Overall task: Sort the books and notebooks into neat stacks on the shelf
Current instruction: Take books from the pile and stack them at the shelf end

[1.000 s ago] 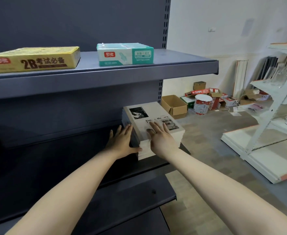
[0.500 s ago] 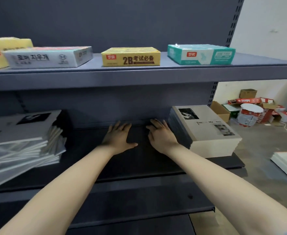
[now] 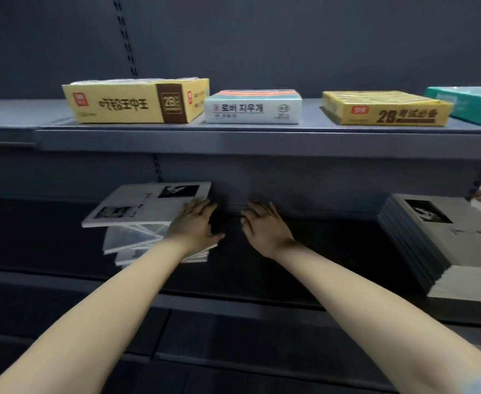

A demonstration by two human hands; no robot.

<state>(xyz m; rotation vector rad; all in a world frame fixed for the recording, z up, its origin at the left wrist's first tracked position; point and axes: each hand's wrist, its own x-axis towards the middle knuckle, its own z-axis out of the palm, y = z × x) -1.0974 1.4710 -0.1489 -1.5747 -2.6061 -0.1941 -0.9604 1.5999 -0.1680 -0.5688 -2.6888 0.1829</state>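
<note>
The frame is blurred by motion, so the print on the covers cannot be read. The right edge cuts off the teal cardboard box (image 3: 466,105) and the far side of the neat stack of grey-covered books (image 3: 438,243). The left hand (image 3: 193,226) hides the right-hand part of the untidy stack of pale grey-covered books (image 3: 145,214), and that stack's lowest books sink into shadow.

Both stacks lie on the dark grey metal middle shelf (image 3: 333,251), the untidy one at the left and the neat one well apart at the right. In the untidy stack the books are fanned at different angles; the top cover shows two dark photographs. The neat stack has its spines flush, with one dark photograph on its top cover.

The left hand lies palm down on the right edge of the untidy stack's top book, its fingers (image 3: 198,207) straight and close together, thumb out to the side. The right hand (image 3: 264,228) is beside it over the bare shelf, fingers (image 3: 262,209) straight and slightly spread; whether they touch the shelf cannot be told.

On the dark grey upper shelf (image 3: 262,143) stand, left to right, a tall yellow cardboard box (image 3: 128,102), a white box with Korean lettering (image 3: 253,109), a flat yellow box marked 2B (image 3: 384,110) and the teal one. What they contain does not show.
</note>
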